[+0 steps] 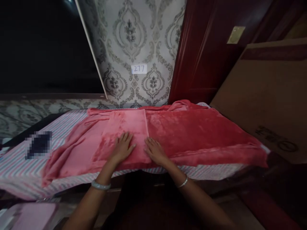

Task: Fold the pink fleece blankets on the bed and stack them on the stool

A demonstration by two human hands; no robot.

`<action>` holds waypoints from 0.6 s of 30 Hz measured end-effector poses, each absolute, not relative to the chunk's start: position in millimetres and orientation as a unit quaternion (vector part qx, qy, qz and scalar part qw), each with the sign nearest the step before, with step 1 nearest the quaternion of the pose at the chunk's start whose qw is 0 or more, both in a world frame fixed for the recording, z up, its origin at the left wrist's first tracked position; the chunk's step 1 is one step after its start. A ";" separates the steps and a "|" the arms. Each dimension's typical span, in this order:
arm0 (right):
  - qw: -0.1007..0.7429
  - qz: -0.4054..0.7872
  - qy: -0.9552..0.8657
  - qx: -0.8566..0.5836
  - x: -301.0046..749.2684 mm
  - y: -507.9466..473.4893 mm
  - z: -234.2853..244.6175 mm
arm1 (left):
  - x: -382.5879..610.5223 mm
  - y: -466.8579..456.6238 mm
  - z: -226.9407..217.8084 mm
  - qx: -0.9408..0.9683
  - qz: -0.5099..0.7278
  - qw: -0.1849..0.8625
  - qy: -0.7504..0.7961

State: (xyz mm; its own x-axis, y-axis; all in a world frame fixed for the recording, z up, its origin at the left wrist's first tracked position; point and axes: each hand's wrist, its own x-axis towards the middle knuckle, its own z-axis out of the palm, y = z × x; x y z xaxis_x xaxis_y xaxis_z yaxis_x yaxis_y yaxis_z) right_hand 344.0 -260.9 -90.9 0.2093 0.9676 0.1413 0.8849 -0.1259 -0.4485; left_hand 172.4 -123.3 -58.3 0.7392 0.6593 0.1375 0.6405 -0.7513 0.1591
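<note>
A plush red-pink blanket lies spread across the table. Near its middle a lighter pink section is folded over, with a straight edge on its right side. My left hand rests flat on this folded section, fingers spread. Just to its right, my right hand lies flat at the straight edge of the fold, its fingers stretched out and touching the fabric. Neither hand grips the cloth. On the far side the blanket is bunched into loose wrinkles, and its left end is creased too.
Under the blanket is a striped cloth covering the table. A large dark screen stands behind on the left. To the right a cardboard box leans close. A pixelated dark patch sits at left, and a pink stool-like object is below.
</note>
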 end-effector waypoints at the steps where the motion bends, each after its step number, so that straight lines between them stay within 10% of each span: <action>1: 0.226 0.097 -0.627 -0.739 345.2 -263.5 -89.5 | 173.9 -123.6 -65.0 0.932 0.081 0.041 0.350; 18: 0.246 0.074 -0.632 -0.731 341.6 -274.1 -99.8 | 171.4 -126.5 -78.6 0.931 0.074 0.021 0.358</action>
